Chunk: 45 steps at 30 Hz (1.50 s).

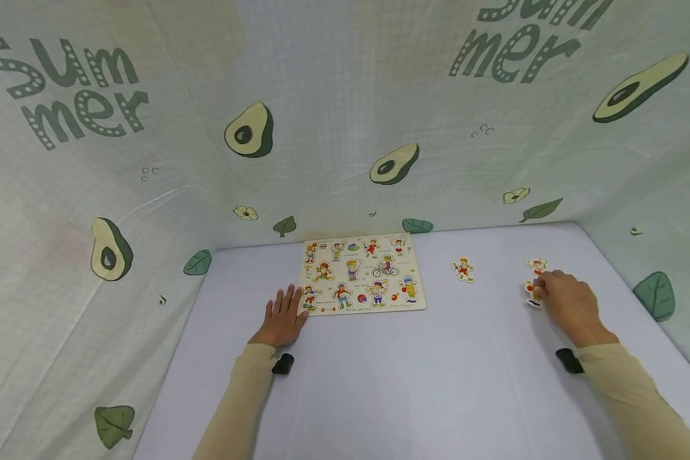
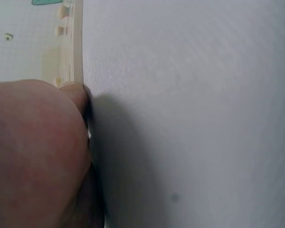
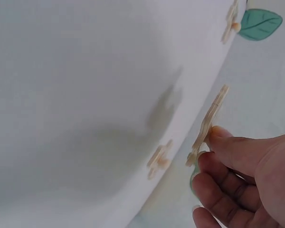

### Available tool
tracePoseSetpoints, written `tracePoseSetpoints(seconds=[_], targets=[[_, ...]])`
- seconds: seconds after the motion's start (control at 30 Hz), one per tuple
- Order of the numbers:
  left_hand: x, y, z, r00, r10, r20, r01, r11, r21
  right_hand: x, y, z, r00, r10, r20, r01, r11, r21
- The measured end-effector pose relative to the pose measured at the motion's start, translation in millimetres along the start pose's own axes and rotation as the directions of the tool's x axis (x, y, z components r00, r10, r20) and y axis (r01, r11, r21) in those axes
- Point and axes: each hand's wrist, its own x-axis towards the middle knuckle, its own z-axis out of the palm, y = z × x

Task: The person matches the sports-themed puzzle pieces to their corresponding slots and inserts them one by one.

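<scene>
My left hand lies flat with its fingers spread, touching the left edge of a wooden peg puzzle board printed with sports figures. In the left wrist view, the thumb meets the board's edge. Over on the right side of the table, my right hand pinches a figure-shaped puzzle piece between thumb and fingers, raised above the tabletop; the fingers hide part of it. Just beyond that hand lies another puzzle piece. A third puzzle piece, a figure with a ball, lies nearer the board.
A white-covered table carries everything. Behind it and along both sides hangs a pale cloth printed with avocados, leaves and lettering. In the right wrist view, a loose piece shows a round wooden peg.
</scene>
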Motion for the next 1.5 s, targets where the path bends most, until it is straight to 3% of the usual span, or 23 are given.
tracePoseSetpoints(seconds=[0.2, 1.1, 1.5], targets=[[-1.0, 0.0, -0.2, 1.000, 0.005, 0.002, -0.005, 1.000, -0.005, 1.3, -20.2, 3.5, 0.997, -0.069, -0.038, 0.070, 0.997, 0.024], [0.1, -0.1, -4.0, 1.000, -0.017, 0.023, 0.017, 1.000, -0.018, 27.3, -106.2, 38.0, 0.981, -0.191, -0.041, 0.194, 0.979, 0.069], [-1.5, 2.9, -4.3, 1.000, -0.011, 0.021, 0.012, 1.000, -0.025, 38.0, -144.5, 51.0, 0.978, -0.210, 0.022, 0.208, 0.976, 0.060]])
